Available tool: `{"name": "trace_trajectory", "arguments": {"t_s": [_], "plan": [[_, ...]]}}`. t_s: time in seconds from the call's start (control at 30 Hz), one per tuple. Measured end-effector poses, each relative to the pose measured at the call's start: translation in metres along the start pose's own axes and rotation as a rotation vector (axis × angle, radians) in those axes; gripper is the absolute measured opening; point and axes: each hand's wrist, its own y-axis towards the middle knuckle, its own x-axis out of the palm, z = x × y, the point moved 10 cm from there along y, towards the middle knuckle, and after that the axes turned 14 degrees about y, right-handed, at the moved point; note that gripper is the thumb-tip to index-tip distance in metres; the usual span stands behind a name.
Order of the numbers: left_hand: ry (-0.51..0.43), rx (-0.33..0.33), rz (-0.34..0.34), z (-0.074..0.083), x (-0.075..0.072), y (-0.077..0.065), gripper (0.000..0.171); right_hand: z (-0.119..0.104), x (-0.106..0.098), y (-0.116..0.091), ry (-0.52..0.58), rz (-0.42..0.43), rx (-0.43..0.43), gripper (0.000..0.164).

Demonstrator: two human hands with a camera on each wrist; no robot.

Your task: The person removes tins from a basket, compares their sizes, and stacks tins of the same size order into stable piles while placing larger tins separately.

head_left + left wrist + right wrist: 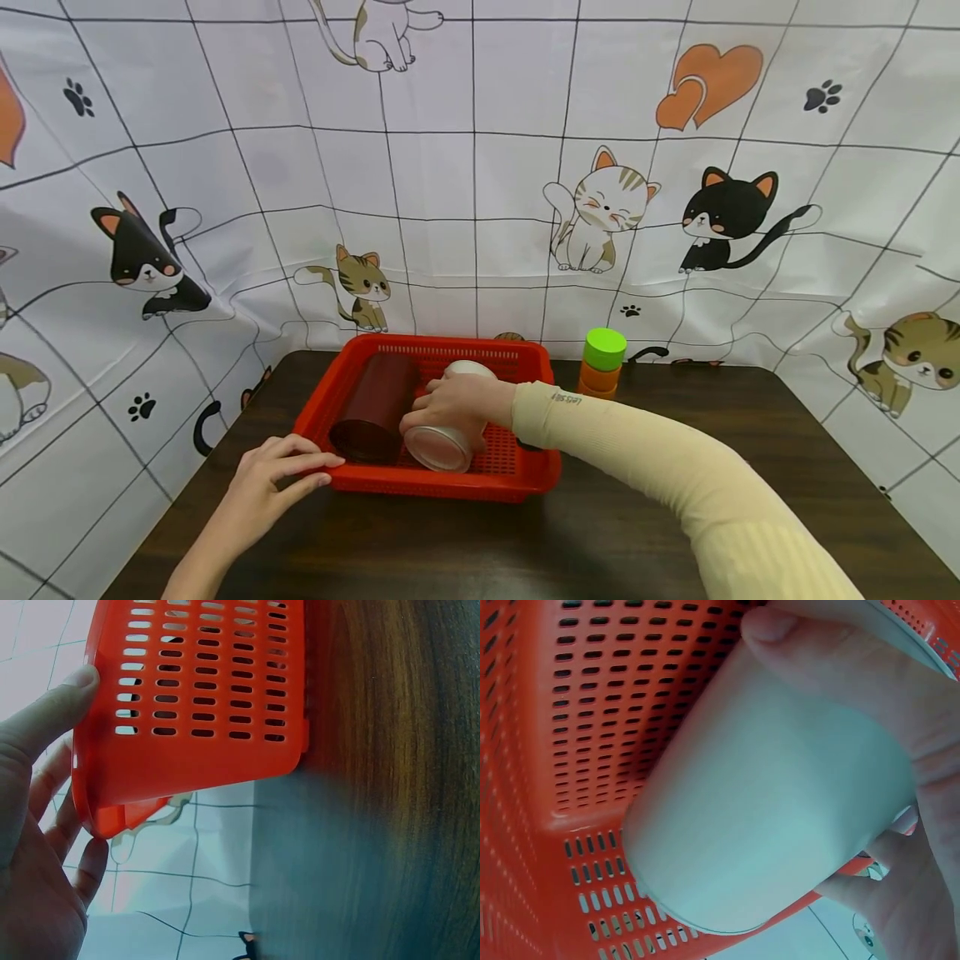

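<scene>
A red plastic basket (442, 482) with slotted walls stands on the table. My left hand (273, 483) holds its front left corner; in the left wrist view the thumb (64, 705) and fingers pinch the basket's rim (84, 761). Inside the basket, my right hand (459, 404) grips a white cylindrical canister (765, 787) lying on its side, its round end (435, 448) toward me. To its left lies a dark red cylinder (382, 396), also on its side. Part of the canister is hidden under the right hand.
Behind the right forearm stands a stack of orange pieces with a bright green top (604, 350), its base hidden by the sleeve (637, 450). The dark wood table (420, 550) backs onto a white cat-patterned sheet (427, 175).
</scene>
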Motion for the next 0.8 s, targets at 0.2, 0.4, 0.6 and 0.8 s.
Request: {"name": "trace_trajectory", "arguments": {"t_s": [0.2, 0.4, 0.6, 0.8], "plan": [[0.007, 0.016, 0.016, 0.002, 0.001, 0.002, 0.047, 0.011, 0.004, 0.000, 0.031, -0.003, 0.078, 0.104], [0.019, -0.001, 0.006, 0.002, 0.000, 0.001, 0.049, 0.012, 0.006, 0.002, 0.081, -0.005, 0.089, 0.104], [0.003, 0.022, 0.015, 0.005, 0.000, 0.002, 0.049, 0.013, 0.005, -0.001, 0.105, 0.025, 0.075, 0.099], [0.001, 0.012, 0.003, 0.005, 0.000, 0.001, 0.047, 0.013, 0.006, -0.001, 0.151, 0.028, 0.049, 0.093]]}}
